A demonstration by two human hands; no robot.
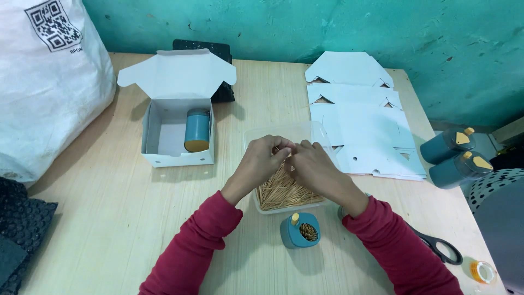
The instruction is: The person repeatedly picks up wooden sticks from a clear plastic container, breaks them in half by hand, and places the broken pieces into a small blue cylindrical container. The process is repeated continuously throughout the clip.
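Wooden table (pixel 136 207) below a teal wall: toothpicks (pixel 281 191) fill a clear tub (pixel 305 134) at centre. Left hand (pixel 262 161) and right hand (pixel 311 166), fingers curled, pinch toothpicks above it. Just before the tub stands a teal dispenser (pixel 299 232); left of it, an open white box (pixel 177 131).

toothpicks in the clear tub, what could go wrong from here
1. Both hands, left hand and right hand, pinch a bunch over the clear tub; loose toothpicks may slip and scatter onto the table.
2. The small open teal holder stands right by the right sleeve; a forearm move could tip it.
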